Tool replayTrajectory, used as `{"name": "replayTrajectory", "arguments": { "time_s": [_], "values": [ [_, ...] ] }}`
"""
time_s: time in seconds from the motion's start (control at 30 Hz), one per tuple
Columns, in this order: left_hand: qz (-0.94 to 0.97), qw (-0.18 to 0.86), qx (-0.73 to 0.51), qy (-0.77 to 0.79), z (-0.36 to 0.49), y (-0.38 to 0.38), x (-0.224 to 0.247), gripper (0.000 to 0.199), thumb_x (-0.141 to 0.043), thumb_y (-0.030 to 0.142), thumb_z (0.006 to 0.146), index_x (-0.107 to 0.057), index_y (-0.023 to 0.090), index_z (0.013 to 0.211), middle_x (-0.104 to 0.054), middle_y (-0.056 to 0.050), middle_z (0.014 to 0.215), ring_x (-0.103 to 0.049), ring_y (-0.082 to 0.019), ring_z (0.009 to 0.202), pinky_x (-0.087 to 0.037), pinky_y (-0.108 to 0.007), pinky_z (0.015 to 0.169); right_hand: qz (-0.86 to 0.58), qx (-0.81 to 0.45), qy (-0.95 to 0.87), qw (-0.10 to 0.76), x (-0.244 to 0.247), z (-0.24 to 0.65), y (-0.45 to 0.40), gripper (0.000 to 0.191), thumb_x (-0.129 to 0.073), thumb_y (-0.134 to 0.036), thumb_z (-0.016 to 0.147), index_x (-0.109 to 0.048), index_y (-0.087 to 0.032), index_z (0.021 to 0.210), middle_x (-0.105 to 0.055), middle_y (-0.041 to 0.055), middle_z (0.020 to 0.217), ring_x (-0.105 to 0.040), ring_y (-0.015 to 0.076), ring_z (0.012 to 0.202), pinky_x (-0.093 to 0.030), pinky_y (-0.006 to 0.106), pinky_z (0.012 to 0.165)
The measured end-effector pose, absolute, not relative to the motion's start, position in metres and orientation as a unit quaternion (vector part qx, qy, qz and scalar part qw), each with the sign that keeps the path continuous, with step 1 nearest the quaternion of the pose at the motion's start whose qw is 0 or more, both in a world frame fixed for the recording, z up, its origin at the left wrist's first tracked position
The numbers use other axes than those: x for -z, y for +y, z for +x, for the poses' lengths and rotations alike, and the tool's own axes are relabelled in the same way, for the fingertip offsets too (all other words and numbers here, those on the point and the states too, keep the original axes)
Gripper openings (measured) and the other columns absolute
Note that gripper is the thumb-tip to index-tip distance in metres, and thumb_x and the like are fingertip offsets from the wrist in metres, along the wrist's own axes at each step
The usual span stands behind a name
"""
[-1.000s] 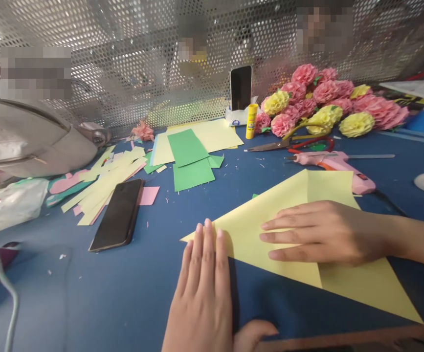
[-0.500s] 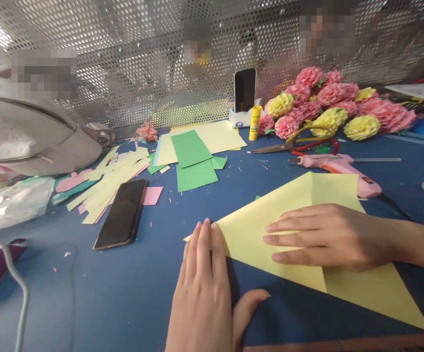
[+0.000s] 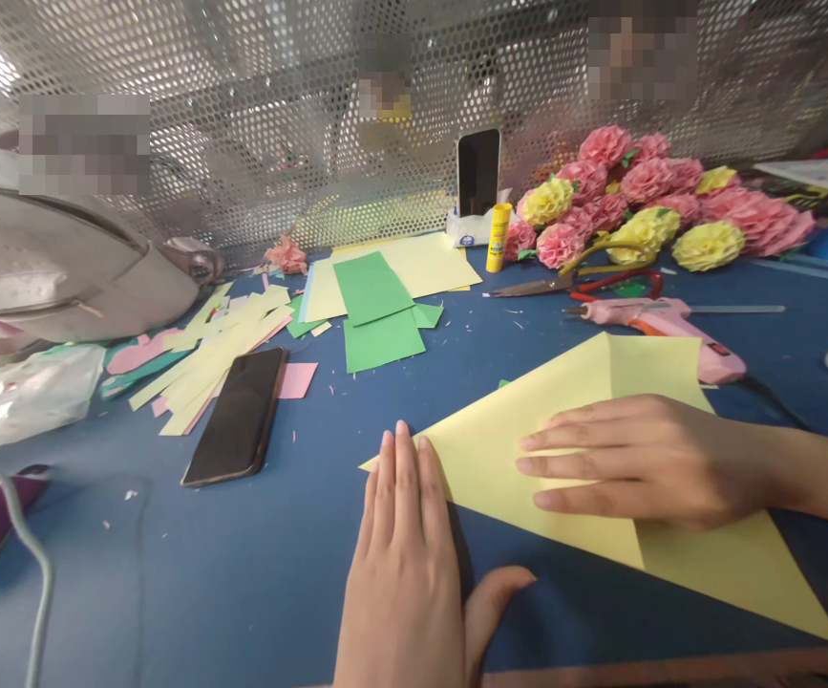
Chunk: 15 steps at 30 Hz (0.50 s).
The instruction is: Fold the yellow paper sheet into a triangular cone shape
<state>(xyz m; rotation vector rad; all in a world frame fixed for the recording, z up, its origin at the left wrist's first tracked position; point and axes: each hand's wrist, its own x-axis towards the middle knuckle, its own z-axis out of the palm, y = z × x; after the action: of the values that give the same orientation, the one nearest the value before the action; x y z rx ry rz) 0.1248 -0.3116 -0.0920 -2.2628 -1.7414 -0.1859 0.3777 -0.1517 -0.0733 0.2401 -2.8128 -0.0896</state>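
Note:
A sheet of pale yellow paper [image 3: 492, 449] lies on the blue table, folded over on the left into a pointed flap. My left hand [image 3: 406, 554] rests flat near the narrow left tip, fingers stretched across it and thumb out to the side. Spread over the folded part, my right hand [image 3: 643, 463] presses the paper with its fingers straight. The sheet's lower right corner reaches toward the table's front edge. Beneath the right hand, part of the fold's edge is hidden.
Behind the sheet lie a pink glue gun [image 3: 686, 330], scissors [image 3: 549, 285], a glue stick [image 3: 498, 237] and paper flowers [image 3: 628, 196]. Green paper [image 3: 377, 291], yellow strips [image 3: 227, 344] and a phone [image 3: 238, 416] are left of centre. A bag [image 3: 62, 248] stands far left, before a perforated metal screen [image 3: 263, 143].
My left hand has shifted slightly to the right along the paper's tip. My right hand and the folded sheet are nearly unchanged.

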Motion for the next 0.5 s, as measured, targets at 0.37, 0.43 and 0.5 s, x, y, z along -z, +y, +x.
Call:
{"name": "replayTrajectory", "arguments": {
  "time_s": [0.37, 0.43, 0.5],
  "values": [
    [-0.776, 0.153, 0.074, -0.607, 0.127, -0.3095, 0.0904, 0.093, -0.036, 0.068, 0.094, -0.027, -0.005, 0.15, -0.032, -0.031, 0.153, -0.036, -0.043, 0.14, -0.053, -0.053, 0.101, 0.085, 0.023, -0.983, 0.16, 0.0715, 0.3767, -0.1512, 0.042, -0.033, -0.019, 0.101, -0.064, -0.018, 0.129, -0.06, 0.0056, 0.139, -0.051, 0.0218, 0.134, -0.049, 0.042, 0.108],
    [-0.777, 0.15, 0.075, -0.607, 0.1271, -0.3093, 0.0904, 0.092, -0.037, 0.068, 0.093, -0.027, -0.003, 0.15, -0.033, -0.03, 0.154, -0.037, -0.043, 0.14, -0.053, -0.052, 0.101, 0.079, 0.015, -0.983, 0.163, 0.0737, 0.3773, -0.1511, 0.041, -0.034, -0.019, 0.101, -0.064, -0.019, 0.13, -0.059, 0.0054, 0.14, -0.049, 0.0215, 0.136, -0.047, 0.042, 0.11],
    [-0.77, 0.152, 0.083, -0.614, 0.1283, -0.309, 0.0904, 0.09, -0.036, 0.069, 0.094, -0.03, -0.001, 0.149, -0.035, -0.029, 0.153, -0.039, -0.041, 0.14, -0.054, -0.051, 0.101, 0.076, 0.015, -0.984, 0.161, 0.0757, 0.3778, -0.151, 0.041, -0.035, -0.019, 0.101, -0.063, -0.019, 0.131, -0.059, 0.0054, 0.14, -0.047, 0.0212, 0.137, -0.046, 0.041, 0.112]
  ]
}}
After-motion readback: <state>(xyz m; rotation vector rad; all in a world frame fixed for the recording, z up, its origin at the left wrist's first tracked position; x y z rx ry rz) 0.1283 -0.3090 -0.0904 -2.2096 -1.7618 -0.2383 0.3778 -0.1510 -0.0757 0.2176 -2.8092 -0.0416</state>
